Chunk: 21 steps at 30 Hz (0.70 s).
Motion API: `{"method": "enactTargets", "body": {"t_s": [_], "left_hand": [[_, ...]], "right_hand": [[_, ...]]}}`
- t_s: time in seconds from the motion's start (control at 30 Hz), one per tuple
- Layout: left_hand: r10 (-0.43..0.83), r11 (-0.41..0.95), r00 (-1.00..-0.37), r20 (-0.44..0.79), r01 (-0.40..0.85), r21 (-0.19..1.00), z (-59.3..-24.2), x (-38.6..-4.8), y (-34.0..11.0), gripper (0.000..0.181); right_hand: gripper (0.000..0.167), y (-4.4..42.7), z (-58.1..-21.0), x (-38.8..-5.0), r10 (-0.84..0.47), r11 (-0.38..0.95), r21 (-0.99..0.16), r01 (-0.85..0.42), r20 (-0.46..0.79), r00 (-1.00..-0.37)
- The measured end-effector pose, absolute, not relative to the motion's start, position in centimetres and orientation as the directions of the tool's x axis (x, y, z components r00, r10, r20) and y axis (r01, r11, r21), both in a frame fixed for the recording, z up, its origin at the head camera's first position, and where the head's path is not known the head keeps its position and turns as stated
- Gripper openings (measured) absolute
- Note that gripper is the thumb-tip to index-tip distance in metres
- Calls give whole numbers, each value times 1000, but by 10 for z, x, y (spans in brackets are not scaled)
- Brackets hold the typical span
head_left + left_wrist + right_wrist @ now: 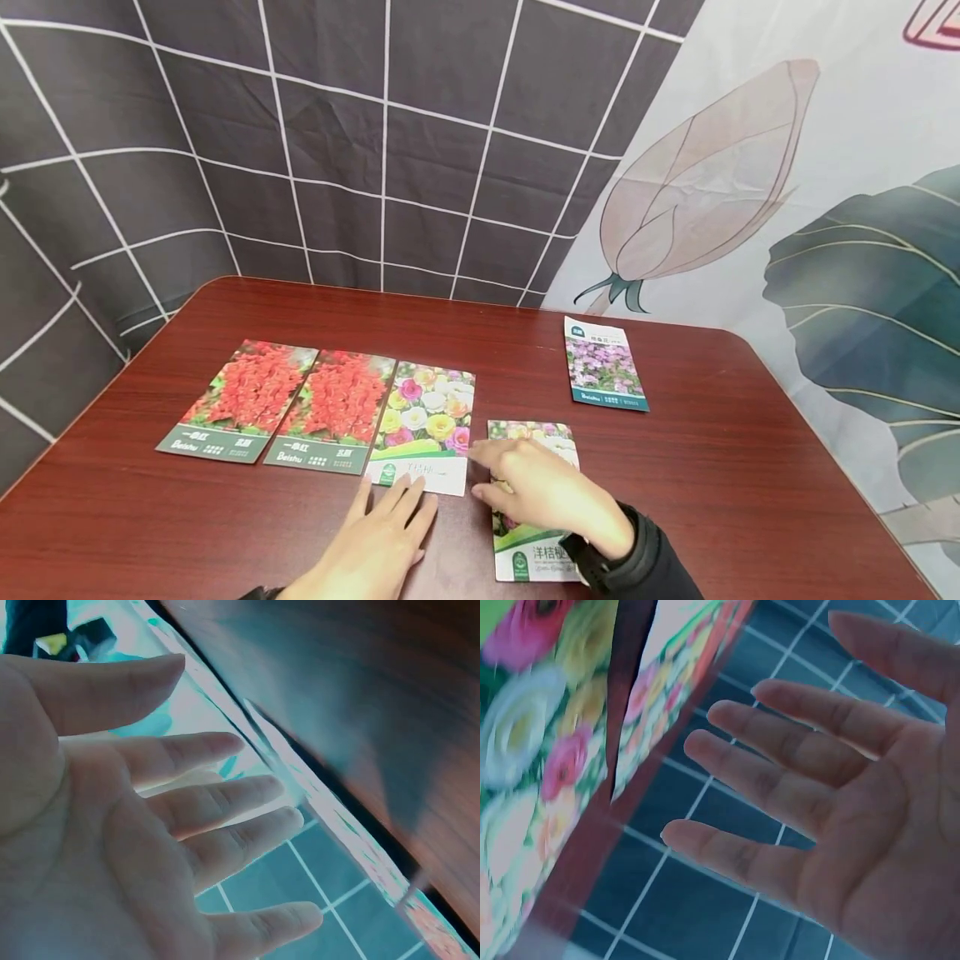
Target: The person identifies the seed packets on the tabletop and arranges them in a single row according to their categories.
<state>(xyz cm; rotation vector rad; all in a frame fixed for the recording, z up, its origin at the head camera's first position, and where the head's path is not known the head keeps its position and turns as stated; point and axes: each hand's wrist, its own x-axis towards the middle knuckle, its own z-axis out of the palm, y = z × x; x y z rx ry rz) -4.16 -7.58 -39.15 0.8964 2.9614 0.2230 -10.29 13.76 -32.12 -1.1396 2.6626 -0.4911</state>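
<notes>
- Left hand (375, 542): fingers spread wide; lower edge of multicolored-flower packet (426, 417) is overlapped by fingertips.
- Right hand (536, 479): fingers extended, spaced; matching multicolored-flower packet (525, 557) is partly covered beneath.
- Red-flower packets (330, 400) are seen forward-left of left hand; purple-flower packet (603, 367), beyond right hand.

Bright head view, bluish wrist views

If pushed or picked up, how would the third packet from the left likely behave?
The third packet looks thin, so probably light and somewhat bendable. Lying flat on the smooth-looking table, it would likely slide rather than tip.
</notes>
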Motion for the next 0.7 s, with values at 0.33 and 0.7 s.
{"method": "enactTargets", "body": {"t_s": [0.33, 0.7], "left_hand": [[760, 649, -649, -9, 760, -14, -397, -36, -51, 51], [894, 441, -399, 204, 863, -247, -409, -33, -42, 40]], "right_hand": [[27, 163, -319, -124, -535, 735, -503, -454, -21, -844], [17, 183, -326, -143, -402, 793, -522, -315, -59, -914]]}}
